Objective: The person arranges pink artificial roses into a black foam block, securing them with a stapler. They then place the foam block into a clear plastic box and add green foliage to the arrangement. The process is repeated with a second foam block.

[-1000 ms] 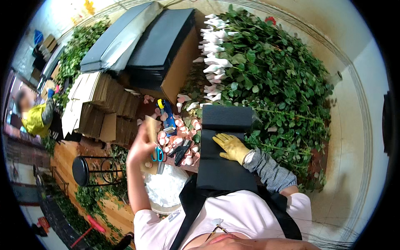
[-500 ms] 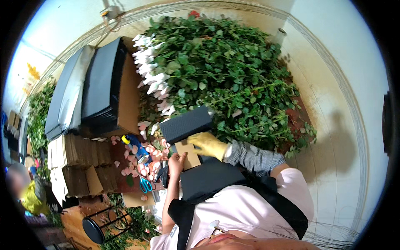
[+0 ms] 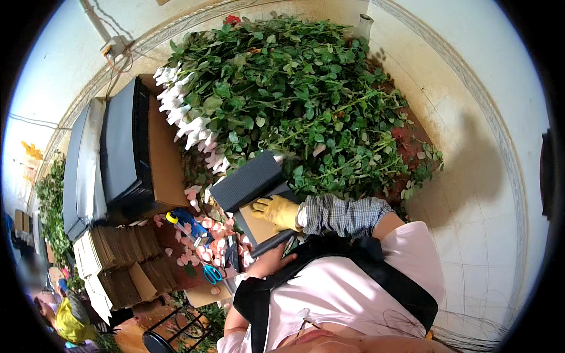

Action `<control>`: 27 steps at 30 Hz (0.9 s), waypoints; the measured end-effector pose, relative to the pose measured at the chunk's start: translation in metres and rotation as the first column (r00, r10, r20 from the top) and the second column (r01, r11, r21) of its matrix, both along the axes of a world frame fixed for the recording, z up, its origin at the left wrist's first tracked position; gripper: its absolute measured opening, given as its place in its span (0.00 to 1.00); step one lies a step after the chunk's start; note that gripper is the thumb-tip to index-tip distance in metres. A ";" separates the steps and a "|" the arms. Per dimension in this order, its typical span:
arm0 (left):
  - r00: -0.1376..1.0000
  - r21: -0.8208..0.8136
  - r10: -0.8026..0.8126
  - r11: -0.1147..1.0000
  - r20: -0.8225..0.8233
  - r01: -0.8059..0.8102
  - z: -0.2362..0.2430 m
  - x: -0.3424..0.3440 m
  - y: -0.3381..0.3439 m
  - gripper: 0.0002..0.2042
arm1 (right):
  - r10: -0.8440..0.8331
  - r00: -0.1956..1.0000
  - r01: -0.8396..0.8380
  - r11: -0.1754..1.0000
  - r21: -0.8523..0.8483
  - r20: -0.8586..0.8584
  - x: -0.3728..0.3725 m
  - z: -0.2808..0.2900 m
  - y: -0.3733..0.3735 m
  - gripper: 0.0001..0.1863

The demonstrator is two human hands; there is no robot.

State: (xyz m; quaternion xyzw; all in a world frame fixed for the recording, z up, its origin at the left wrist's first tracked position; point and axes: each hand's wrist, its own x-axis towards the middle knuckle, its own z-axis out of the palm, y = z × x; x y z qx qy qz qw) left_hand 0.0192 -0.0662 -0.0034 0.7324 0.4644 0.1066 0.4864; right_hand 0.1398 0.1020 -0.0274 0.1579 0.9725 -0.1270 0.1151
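My right hand (image 3: 276, 213), in a yellow glove, lies with fingers spread on a brown cardboard piece (image 3: 249, 222). A ribbed black block (image 3: 247, 181) sits just beyond it, against the leafy stems. My bare left hand (image 3: 269, 262) is close to my body, at the raised edge of a black sheet (image 3: 273, 242) that stands along the cardboard's near side. Its fingers close at that edge and are partly hidden. Left of the hands, pink petals (image 3: 220, 236) are scattered around teal-handled scissors (image 3: 212, 273) and a blue tool with a yellow end (image 3: 187, 222).
Leafy rose stems (image 3: 294, 100) with white-wrapped heads (image 3: 197, 132) fill the far table. At left stand a stack of dark sheets (image 3: 125, 141) in a carton and bundles of folded cardboard (image 3: 126, 253). A black stool (image 3: 158, 341) is below; another person (image 3: 72, 317) is at far left.
My left hand has moved from the cardboard's left edge to its near side, where the black sheet now stands raised. The gloved hand has settled onto the cardboard. The view has shifted.
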 end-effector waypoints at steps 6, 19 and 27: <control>0.916 0.004 0.397 0.917 -0.050 -0.398 0.083 -0.007 0.032 0.16 | -0.087 0.996 0.086 0.995 -0.042 -0.007 0.012 -0.002 0.000 0.52; 0.747 0.372 0.387 0.906 -0.541 -0.200 0.013 -0.020 0.051 0.13 | -0.615 0.520 0.193 0.761 -0.619 -0.593 0.046 0.115 0.089 0.16; 0.733 0.368 0.352 0.918 -0.582 -0.149 0.005 -0.018 0.060 0.13 | -0.631 0.767 0.606 0.652 0.456 -0.117 0.082 0.058 0.183 0.11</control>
